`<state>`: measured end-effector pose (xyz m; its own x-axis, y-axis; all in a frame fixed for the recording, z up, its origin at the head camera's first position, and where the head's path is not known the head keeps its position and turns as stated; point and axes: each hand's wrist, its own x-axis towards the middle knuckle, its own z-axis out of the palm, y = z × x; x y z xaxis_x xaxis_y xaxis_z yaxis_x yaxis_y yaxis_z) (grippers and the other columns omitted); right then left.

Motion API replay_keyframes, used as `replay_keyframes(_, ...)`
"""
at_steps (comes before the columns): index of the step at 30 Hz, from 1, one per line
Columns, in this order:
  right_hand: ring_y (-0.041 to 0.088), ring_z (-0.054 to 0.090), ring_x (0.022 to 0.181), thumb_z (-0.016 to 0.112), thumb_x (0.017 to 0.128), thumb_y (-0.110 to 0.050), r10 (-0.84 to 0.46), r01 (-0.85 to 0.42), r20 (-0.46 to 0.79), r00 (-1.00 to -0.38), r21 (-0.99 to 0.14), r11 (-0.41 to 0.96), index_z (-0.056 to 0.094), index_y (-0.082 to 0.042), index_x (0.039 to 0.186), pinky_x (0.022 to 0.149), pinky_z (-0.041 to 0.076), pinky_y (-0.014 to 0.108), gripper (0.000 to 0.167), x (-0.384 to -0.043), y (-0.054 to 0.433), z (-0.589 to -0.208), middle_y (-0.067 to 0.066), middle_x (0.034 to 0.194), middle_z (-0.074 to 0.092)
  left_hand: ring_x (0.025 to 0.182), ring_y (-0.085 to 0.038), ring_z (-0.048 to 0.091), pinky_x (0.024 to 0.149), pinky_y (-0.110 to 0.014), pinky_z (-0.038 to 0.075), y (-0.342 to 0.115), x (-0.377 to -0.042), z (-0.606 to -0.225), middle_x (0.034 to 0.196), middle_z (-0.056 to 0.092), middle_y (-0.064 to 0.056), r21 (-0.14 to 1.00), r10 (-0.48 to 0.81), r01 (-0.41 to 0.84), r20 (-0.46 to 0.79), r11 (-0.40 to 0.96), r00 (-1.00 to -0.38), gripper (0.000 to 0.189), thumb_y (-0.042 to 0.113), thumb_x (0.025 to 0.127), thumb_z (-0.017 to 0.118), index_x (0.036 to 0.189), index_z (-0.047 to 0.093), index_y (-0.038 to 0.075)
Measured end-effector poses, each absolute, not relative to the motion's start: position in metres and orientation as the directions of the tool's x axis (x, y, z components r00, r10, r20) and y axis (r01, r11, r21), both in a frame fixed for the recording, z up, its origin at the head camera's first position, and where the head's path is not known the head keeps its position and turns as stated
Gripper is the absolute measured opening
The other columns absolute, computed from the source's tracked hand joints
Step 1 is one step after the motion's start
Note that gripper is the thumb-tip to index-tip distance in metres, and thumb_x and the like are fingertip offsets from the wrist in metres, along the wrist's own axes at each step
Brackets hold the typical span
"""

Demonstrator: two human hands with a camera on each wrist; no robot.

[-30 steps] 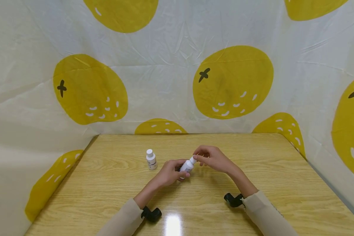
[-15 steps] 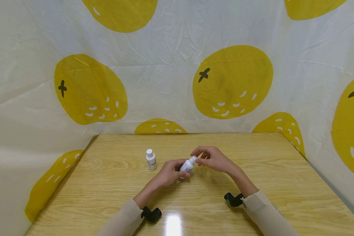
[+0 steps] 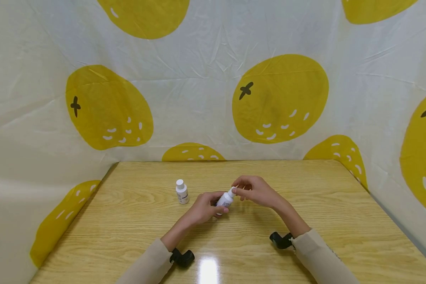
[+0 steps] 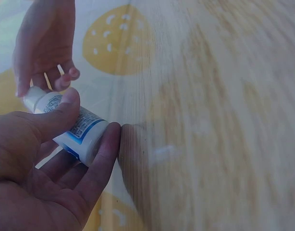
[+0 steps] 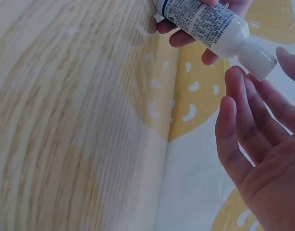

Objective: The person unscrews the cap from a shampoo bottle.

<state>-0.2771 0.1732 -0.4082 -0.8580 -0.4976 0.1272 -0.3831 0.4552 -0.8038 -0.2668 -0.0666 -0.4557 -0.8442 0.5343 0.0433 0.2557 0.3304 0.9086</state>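
Observation:
A small white bottle (image 3: 224,201) with printed label is gripped round its body by my left hand (image 3: 202,209), thumb on the label side. It tilts with its neck up and to the right. At its top, the white cap (image 5: 258,58) sits between the thumb and fingers of my right hand (image 3: 257,192), which pinch it at the tips. The other right fingers are spread loosely below, as the right wrist view shows. In the left wrist view, the bottle's label (image 4: 87,122) has a blue band near the base.
A second white bottle (image 3: 182,193), capped and upright, stands on the wooden table (image 3: 138,221) to the left of the hands. A white cloth (image 3: 191,110) with yellow fruit shapes hangs behind the table and along both sides.
My right fingers reached left over the cap half a second ago, and have since drawn back a little to the right. The left hand and both bottles stay put.

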Motion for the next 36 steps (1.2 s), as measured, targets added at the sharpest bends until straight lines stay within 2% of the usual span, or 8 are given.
replay_keyframes(5,0.040,0.070,0.083,0.067,0.102,-0.025,-0.517,-0.392,0.129,-0.846,-0.807,0.441,0.072,-0.007,0.114,0.074,0.060,0.046,0.022,-0.2782,0.1733,-0.4093,0.024,0.101,0.071,0.099,-0.022,0.073,0.074,-0.033,0.064,-0.0666,-0.2669,-0.4553,0.122,0.071,-0.016,0.909,0.532,0.251,0.039,0.332,-0.846,0.044,0.010,0.097,0.072,0.140,0.064,0.013)
replay_keyframes(12,0.041,0.071,0.085,0.066,0.102,-0.016,-0.562,-0.434,0.155,-0.812,-0.805,0.405,0.069,-0.002,0.123,0.074,0.061,0.045,0.025,-0.2771,0.1740,-0.4076,0.018,0.109,0.072,0.099,-0.022,0.073,0.074,-0.033,0.064,-0.0665,-0.2673,-0.4560,0.122,0.071,-0.016,0.909,0.531,0.250,0.038,0.333,-0.847,0.043,0.010,0.097,0.072,0.139,0.065,0.013)
replay_keyframes(16,0.042,0.071,0.088,0.066,0.101,-0.013,-0.578,-0.441,0.162,-0.800,-0.812,0.382,0.067,-0.002,0.127,0.075,0.061,0.047,0.028,-0.2764,0.1740,-0.4072,0.019,0.115,0.070,0.099,-0.022,0.073,0.074,-0.033,0.064,-0.0666,-0.2675,-0.4564,0.121,0.071,-0.016,0.910,0.531,0.250,0.040,0.330,-0.847,0.042,0.009,0.096,0.072,0.138,0.066,0.013)
replay_keyframes(21,0.041,0.071,0.089,0.068,0.101,-0.017,-0.568,-0.436,0.155,-0.808,-0.806,0.400,0.067,-0.008,0.128,0.073,0.061,0.049,0.029,-0.2766,0.1739,-0.4078,0.019,0.116,0.070,0.098,-0.021,0.073,0.074,-0.033,0.064,-0.0670,-0.2676,-0.4567,0.119,0.071,-0.016,0.911,0.535,0.254,0.044,0.325,-0.843,0.040,0.009,0.096,0.072,0.136,0.067,0.013)
replay_keyframes(26,0.039,0.071,0.085,0.066,0.103,-0.027,-0.535,-0.415,0.138,-0.834,-0.795,0.442,0.069,-0.008,0.123,0.074,0.060,0.047,0.028,-0.2768,0.1734,-0.4085,0.018,0.110,0.072,0.098,-0.022,0.073,0.075,-0.033,0.064,-0.0673,-0.2673,-0.4568,0.120,0.071,-0.015,0.907,0.536,0.259,0.046,0.331,-0.843,0.041,0.011,0.096,0.073,0.137,0.066,0.014)
replay_keyframes(31,0.039,0.070,0.082,0.065,0.103,-0.027,-0.523,-0.409,0.133,-0.842,-0.790,0.457,0.071,-0.007,0.117,0.072,0.059,0.043,0.025,-0.2762,0.1728,-0.4079,0.023,0.105,0.072,0.098,-0.022,0.073,0.074,-0.033,0.064,-0.0666,-0.2671,-0.4569,0.120,0.071,-0.015,0.905,0.532,0.261,0.047,0.335,-0.845,0.042,0.010,0.096,0.073,0.138,0.066,0.013)
replay_keyframes(36,0.039,0.070,0.083,0.065,0.103,-0.027,-0.532,-0.411,0.129,-0.837,-0.790,0.455,0.071,-0.008,0.115,0.072,0.059,0.045,0.023,-0.2755,0.1727,-0.4066,0.023,0.105,0.072,0.097,-0.021,0.073,0.074,-0.033,0.064,-0.0661,-0.2673,-0.4569,0.119,0.071,-0.016,0.905,0.530,0.261,0.048,0.336,-0.847,0.041,0.010,0.096,0.073,0.137,0.066,0.013)
